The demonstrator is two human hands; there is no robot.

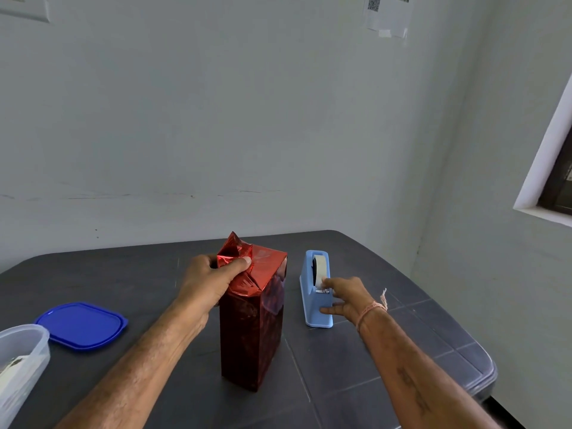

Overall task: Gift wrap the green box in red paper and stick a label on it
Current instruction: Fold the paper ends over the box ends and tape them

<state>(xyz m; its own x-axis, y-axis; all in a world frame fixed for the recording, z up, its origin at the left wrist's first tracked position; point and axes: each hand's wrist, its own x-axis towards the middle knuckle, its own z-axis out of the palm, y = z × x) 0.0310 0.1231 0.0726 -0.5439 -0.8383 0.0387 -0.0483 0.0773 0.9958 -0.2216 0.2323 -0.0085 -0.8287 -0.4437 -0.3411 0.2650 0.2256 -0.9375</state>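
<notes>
Sealing the top end: my left grip point(210, 280) clamps the folded red paper point(263, 274) onto the upright wrapped box point(252, 335), mid-surface. My right grip point(346, 297), fingers apart, touches the tape at the blue dispenser point(312, 305). Next, probably tearing a strip. Dark surface point(123, 274), pale walls.

A pinkish thread band point(371, 308) with a loose tail circles the right wrist point(366, 318)
</notes>
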